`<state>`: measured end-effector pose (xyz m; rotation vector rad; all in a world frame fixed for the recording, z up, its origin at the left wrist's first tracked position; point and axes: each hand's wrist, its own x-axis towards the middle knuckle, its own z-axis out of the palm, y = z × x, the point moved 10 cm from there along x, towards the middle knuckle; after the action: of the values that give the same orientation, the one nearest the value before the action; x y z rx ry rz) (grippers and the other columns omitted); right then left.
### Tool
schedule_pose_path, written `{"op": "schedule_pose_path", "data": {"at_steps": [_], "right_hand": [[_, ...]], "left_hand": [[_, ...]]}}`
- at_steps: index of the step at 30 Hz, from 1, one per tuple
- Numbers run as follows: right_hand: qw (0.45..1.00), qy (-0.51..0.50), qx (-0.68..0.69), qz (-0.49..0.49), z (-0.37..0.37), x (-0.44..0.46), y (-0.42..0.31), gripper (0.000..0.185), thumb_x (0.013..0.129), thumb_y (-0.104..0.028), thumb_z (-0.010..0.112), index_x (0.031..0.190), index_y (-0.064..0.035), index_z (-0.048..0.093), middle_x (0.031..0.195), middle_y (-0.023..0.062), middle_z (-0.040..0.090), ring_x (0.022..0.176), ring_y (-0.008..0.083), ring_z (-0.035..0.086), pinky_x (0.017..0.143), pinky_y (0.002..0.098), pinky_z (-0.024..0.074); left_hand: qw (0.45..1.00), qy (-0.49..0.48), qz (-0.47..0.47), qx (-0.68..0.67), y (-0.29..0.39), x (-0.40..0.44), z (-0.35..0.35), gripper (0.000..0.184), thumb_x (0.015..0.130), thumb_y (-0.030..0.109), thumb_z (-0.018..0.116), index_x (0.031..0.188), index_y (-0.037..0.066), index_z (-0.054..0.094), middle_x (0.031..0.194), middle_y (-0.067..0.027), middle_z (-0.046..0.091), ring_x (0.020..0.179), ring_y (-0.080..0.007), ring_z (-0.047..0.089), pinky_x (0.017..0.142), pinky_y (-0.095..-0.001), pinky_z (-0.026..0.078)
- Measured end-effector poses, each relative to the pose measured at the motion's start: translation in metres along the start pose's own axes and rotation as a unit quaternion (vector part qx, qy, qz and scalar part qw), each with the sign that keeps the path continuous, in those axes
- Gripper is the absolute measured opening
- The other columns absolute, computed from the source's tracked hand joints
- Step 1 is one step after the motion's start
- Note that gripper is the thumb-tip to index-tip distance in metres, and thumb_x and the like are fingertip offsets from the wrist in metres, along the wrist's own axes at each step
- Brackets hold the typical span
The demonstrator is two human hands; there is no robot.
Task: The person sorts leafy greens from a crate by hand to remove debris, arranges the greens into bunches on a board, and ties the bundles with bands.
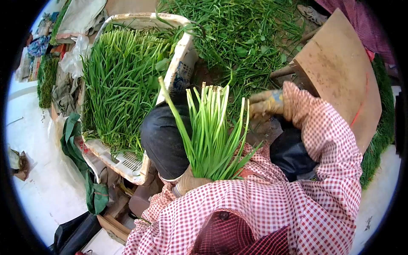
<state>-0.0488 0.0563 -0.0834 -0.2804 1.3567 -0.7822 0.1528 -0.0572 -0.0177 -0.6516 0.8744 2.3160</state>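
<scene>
Where fingers (194, 183) curl, stalks (211, 111) (slender), blade-like leaves (212, 160)

A brown board (335, 63) with dark stains stands at the right; a thin red cord (361, 102) crosses its face. A purple-pink sheet (365, 21) occupies the upper right corner. At the upper left, a pale sack (80, 17) lies above a clear plastic bag (77, 55). A green cloth strip (97, 195) hangs above a black sheet (76, 231) at the lower left.
</scene>
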Motion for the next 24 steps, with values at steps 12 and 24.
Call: {"op": "schedule_pose_path", "data": {"at_steps": [12, 24], "right_hand": [[0.839, -0.03, 0.031, -0.542, 0.043, 0.052, -0.035, 0.06, 0.085, -0.031, 0.066, 0.136, -0.0142, 0.037, 0.138, 0.019, 0.036, 0.119, 0.0348, 0.042, 0.1, 0.0482, 0.0378], [0.907, 0.347, 0.23, -0.062, -0.125, 0.037, -0.006, 0.038, 0.094, -0.04, 0.055, 0.111, -0.0055, 0.058, 0.075, 0.0018, 0.059, 0.047, 0.0082, 0.046, 0.041, 0.0257, 0.0377]], "left_hand": [[0.999, 0.006, 0.022, 0.03, -0.01, -0.003, 0.008, 0.09, 0.069, -0.009, 0.073, 0.145, 0.006, 0.028, 0.141, -0.0135, 0.044, 0.128, -0.0264, 0.045, 0.107, -0.042, 0.037], [1.0, 0.002, 0.019, 0.011, -0.009, -0.003, 0.0, 0.089, 0.069, -0.01, 0.072, 0.145, 0.006, 0.028, 0.142, -0.0132, 0.044, 0.129, -0.0261, 0.045, 0.107, -0.0421, 0.036]]}}
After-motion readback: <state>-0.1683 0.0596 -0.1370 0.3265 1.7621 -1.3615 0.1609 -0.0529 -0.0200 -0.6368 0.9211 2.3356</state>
